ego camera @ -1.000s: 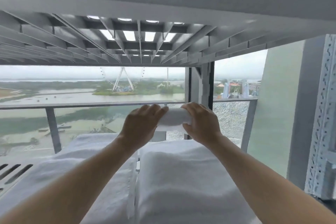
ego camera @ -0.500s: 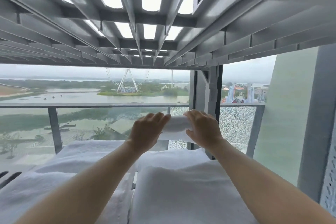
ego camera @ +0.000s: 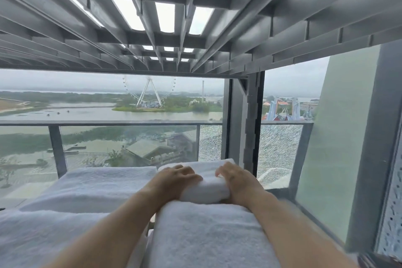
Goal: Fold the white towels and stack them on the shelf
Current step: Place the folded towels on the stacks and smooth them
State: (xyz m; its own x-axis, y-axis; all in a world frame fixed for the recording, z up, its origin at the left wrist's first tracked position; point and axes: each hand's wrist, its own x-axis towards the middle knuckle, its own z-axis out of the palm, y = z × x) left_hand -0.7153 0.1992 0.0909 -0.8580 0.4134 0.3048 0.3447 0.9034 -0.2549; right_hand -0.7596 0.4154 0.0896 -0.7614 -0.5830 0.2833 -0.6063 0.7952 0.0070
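The fingers [ego camera: 187, 171] of the left hand [ego camera: 174, 180] bend down over the left end of a small folded white towel [ego camera: 205, 190]. Those of the right hand [ego camera: 238, 180] curl over its opposite end, so the bundle is squeezed between both palms. The thumbs are hidden, and I cannot tell how far they wrap underneath. The towel sits on top of the right-hand stack of thick white terry towels [ego camera: 206, 230], touching it, with another folded white towel [ego camera: 195, 164] just behind. A second pile of white towels [ego camera: 91, 189] lies just beside, on the left. Overhead runs the grey slatted plastic shelf deck [ego camera: 195, 35], and beyond the piles are a grey upright post [ego camera: 248, 128] and a glass balcony rail [ego camera: 130, 143]. This looks like the setting-down stage. To do it well, the folded edges should probably be squared with the stack below. An even press from both hands would flatten the layers. The hands should then draw out sideways together, so the fold does not spring open or drag the pile askew.
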